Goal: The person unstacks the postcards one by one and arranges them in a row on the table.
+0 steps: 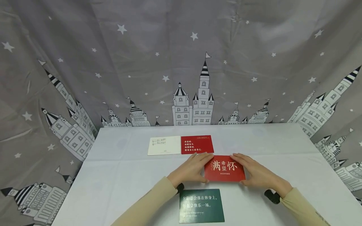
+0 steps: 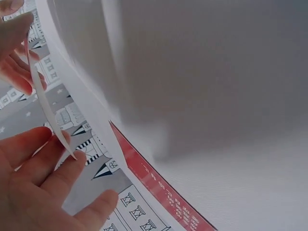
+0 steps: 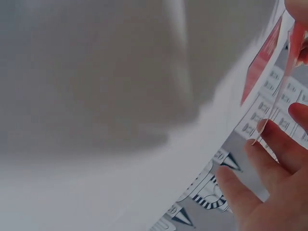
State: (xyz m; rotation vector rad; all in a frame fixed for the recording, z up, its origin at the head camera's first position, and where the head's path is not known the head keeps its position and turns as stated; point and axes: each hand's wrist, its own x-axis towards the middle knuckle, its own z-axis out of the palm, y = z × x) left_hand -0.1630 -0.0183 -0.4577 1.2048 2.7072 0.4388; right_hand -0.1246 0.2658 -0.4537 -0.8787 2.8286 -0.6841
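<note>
My left hand (image 1: pixel 193 169) and my right hand (image 1: pixel 258 172) hold a red card (image 1: pixel 224 176) with pale Chinese lettering between them, one at each short side. In the head view its printed face is toward me, with thumbs at the lower corners and fingers along the upper ones. The left wrist view shows the card (image 2: pixel 44 103) nearly edge-on, slightly bowed, fingers of the left hand (image 2: pixel 43 183) at its end. Edge-on again in the right wrist view, the card (image 3: pixel 287 67) meets the fingertips of the right hand (image 3: pixel 274 178).
On the white tablecloth (image 1: pixel 113 188), a cream card with handwriting (image 1: pixel 164 146) lies beside another red card (image 1: pixel 197 144) beyond my hands. A dark green card (image 1: pixel 201 208) lies nearer, by my left forearm. Behind the table hangs a grey curtain (image 1: pixel 147 69) printed with castles and stars.
</note>
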